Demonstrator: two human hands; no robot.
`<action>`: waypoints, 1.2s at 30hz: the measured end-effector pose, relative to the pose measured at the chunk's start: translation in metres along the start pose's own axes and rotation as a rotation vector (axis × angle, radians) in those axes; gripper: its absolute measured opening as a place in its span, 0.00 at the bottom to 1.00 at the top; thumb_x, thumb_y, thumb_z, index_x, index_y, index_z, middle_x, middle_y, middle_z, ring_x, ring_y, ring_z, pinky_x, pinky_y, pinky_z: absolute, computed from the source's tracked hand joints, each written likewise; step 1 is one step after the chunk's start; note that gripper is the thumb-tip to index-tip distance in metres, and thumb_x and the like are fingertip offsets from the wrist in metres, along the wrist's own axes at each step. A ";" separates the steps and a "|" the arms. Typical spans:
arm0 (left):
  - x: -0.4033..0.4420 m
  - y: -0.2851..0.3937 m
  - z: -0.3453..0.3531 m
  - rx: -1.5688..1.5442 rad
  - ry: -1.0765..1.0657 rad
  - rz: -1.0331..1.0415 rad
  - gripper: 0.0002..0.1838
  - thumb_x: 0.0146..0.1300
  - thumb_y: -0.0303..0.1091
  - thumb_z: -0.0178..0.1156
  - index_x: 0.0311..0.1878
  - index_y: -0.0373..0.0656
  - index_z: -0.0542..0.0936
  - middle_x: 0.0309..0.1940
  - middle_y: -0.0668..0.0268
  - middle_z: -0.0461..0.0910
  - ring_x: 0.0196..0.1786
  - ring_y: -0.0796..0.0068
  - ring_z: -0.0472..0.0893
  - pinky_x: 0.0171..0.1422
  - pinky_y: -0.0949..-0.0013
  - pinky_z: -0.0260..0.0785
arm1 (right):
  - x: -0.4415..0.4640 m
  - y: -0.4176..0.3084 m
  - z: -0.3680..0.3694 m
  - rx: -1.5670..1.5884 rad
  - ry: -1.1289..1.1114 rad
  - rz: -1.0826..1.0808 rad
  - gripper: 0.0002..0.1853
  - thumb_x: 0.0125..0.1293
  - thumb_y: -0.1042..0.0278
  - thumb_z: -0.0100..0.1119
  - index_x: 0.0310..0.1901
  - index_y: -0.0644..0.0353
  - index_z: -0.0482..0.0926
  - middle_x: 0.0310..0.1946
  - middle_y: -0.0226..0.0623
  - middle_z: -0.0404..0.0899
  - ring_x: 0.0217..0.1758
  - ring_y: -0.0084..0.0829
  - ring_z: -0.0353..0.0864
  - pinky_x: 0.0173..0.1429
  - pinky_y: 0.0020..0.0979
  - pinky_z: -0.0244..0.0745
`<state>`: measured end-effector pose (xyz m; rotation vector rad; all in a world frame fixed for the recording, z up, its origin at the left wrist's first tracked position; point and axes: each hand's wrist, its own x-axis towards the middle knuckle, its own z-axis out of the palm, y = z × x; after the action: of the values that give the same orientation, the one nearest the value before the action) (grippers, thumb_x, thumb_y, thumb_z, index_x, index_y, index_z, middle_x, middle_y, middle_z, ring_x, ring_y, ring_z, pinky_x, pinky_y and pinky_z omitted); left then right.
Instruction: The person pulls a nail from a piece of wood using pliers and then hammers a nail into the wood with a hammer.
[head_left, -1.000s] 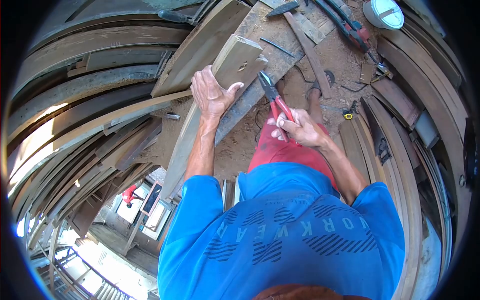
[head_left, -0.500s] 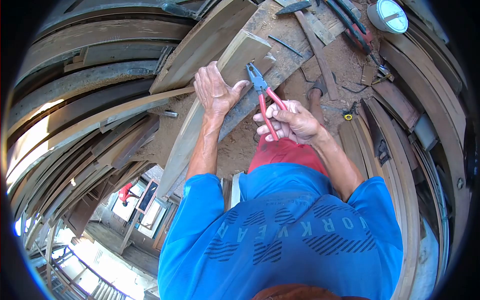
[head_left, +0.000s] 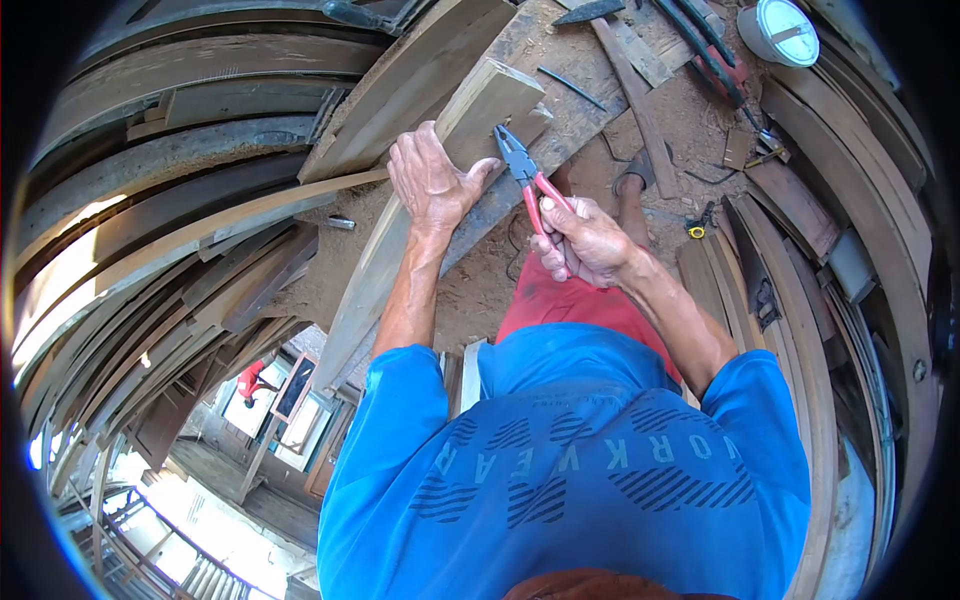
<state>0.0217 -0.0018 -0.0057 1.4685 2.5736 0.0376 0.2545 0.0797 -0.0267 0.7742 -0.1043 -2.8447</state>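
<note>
While my left hand (head_left: 433, 188) lies spread on a pale, straight-edged wooden board (head_left: 490, 103), my right hand (head_left: 592, 243) holds grey metal pliers (head_left: 521, 168) with red handles, their tapered nose near the board's flat face.

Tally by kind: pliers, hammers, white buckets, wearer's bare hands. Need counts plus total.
Combination pliers: 1, red-handled
Hammer: 1
White bucket: 1
Bare hands: 2, the left hand on the wooden board, the right hand around the pliers
Total: 5
</note>
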 end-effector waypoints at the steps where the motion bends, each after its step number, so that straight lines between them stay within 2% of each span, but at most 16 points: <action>1: 0.000 0.001 -0.001 0.010 0.002 -0.002 0.53 0.34 0.51 0.89 0.63 0.36 0.74 0.48 0.51 0.78 0.53 0.46 0.78 0.57 0.48 0.70 | -0.002 0.001 0.005 0.075 -0.010 0.028 0.16 0.86 0.49 0.53 0.44 0.53 0.72 0.32 0.31 0.77 0.28 0.22 0.74 0.29 0.29 0.73; 5: -0.004 0.007 -0.001 0.047 0.013 -0.020 0.53 0.35 0.52 0.89 0.63 0.36 0.74 0.48 0.51 0.78 0.52 0.46 0.78 0.57 0.48 0.71 | -0.001 0.012 0.004 0.265 -0.088 0.051 0.15 0.86 0.48 0.55 0.43 0.49 0.71 0.30 0.27 0.73 0.27 0.20 0.71 0.31 0.29 0.73; 8: -0.007 0.003 0.004 0.053 0.023 -0.013 0.53 0.35 0.54 0.89 0.63 0.36 0.75 0.48 0.53 0.78 0.51 0.48 0.78 0.57 0.49 0.70 | -0.003 0.012 0.010 0.294 -0.048 0.060 0.14 0.86 0.51 0.54 0.43 0.50 0.71 0.30 0.28 0.74 0.26 0.20 0.71 0.29 0.28 0.72; 11: -0.008 0.003 0.006 0.045 0.033 -0.001 0.53 0.35 0.55 0.89 0.62 0.37 0.75 0.48 0.53 0.79 0.51 0.48 0.77 0.57 0.49 0.70 | -0.009 0.003 0.017 -0.056 0.138 -0.008 0.13 0.86 0.54 0.53 0.43 0.50 0.70 0.29 0.27 0.75 0.24 0.19 0.71 0.26 0.28 0.70; 14: -0.007 0.004 0.003 0.041 0.037 -0.006 0.52 0.35 0.54 0.89 0.62 0.37 0.75 0.48 0.53 0.78 0.51 0.48 0.77 0.57 0.48 0.71 | -0.009 -0.002 0.005 -0.340 0.213 -0.029 0.11 0.86 0.56 0.53 0.43 0.50 0.71 0.27 0.27 0.75 0.22 0.19 0.70 0.24 0.28 0.68; 18: -0.007 0.009 0.002 0.047 0.027 -0.035 0.52 0.35 0.52 0.89 0.62 0.37 0.75 0.46 0.53 0.78 0.50 0.48 0.77 0.57 0.48 0.71 | -0.010 0.003 0.007 0.182 -0.012 0.067 0.11 0.85 0.54 0.57 0.45 0.48 0.71 0.32 0.27 0.75 0.26 0.18 0.70 0.28 0.27 0.71; 22: -0.010 0.008 0.003 0.040 0.049 -0.018 0.52 0.35 0.52 0.90 0.62 0.37 0.75 0.46 0.53 0.77 0.49 0.48 0.77 0.55 0.48 0.70 | -0.010 0.007 0.003 0.378 -0.099 0.114 0.11 0.84 0.52 0.58 0.46 0.47 0.71 0.33 0.28 0.75 0.27 0.20 0.70 0.29 0.28 0.70; 25: -0.009 0.009 0.003 0.044 0.042 -0.025 0.53 0.35 0.53 0.90 0.62 0.37 0.74 0.46 0.53 0.77 0.49 0.49 0.77 0.54 0.48 0.71 | -0.013 -0.001 0.006 0.113 0.029 0.081 0.12 0.85 0.53 0.55 0.44 0.50 0.73 0.30 0.28 0.75 0.25 0.21 0.72 0.28 0.28 0.71; 28: -0.005 0.008 0.000 0.040 0.011 -0.044 0.53 0.36 0.54 0.89 0.63 0.36 0.74 0.47 0.52 0.78 0.51 0.48 0.77 0.57 0.49 0.72 | -0.020 -0.007 -0.001 -0.864 0.278 -0.007 0.14 0.86 0.55 0.51 0.42 0.54 0.74 0.28 0.28 0.76 0.23 0.23 0.73 0.27 0.29 0.72; 29: 0.003 0.006 -0.003 0.032 -0.008 -0.062 0.53 0.36 0.54 0.89 0.63 0.36 0.74 0.48 0.51 0.78 0.53 0.47 0.78 0.59 0.49 0.72 | -0.036 -0.007 0.001 -0.877 0.208 -0.057 0.18 0.86 0.55 0.50 0.38 0.58 0.76 0.25 0.28 0.77 0.23 0.22 0.76 0.26 0.30 0.73; 32: 0.014 -0.003 -0.004 -0.030 -0.101 -0.064 0.55 0.37 0.56 0.89 0.64 0.35 0.74 0.51 0.48 0.79 0.57 0.43 0.78 0.64 0.47 0.72 | -0.064 0.012 -0.012 -0.465 0.263 -0.013 0.20 0.85 0.53 0.52 0.38 0.60 0.76 0.25 0.30 0.78 0.25 0.21 0.77 0.27 0.31 0.74; 33: 0.017 -0.004 -0.003 -0.031 -0.094 -0.038 0.55 0.37 0.57 0.89 0.64 0.35 0.74 0.51 0.48 0.79 0.57 0.43 0.78 0.64 0.47 0.72 | -0.068 0.014 -0.016 -0.559 0.317 -0.060 0.20 0.85 0.52 0.52 0.39 0.62 0.77 0.27 0.32 0.81 0.26 0.21 0.79 0.30 0.30 0.76; 36: 0.005 -0.001 -0.002 -0.008 -0.099 -0.026 0.56 0.37 0.56 0.90 0.65 0.34 0.73 0.51 0.47 0.79 0.57 0.43 0.78 0.63 0.47 0.72 | -0.069 0.016 -0.029 -0.665 0.292 -0.127 0.17 0.85 0.57 0.51 0.44 0.65 0.78 0.29 0.32 0.83 0.27 0.21 0.80 0.33 0.29 0.78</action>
<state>0.0177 0.0018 -0.0044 1.3977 2.5100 -0.0279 0.3304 0.0776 -0.0157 1.0287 0.9027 -2.5590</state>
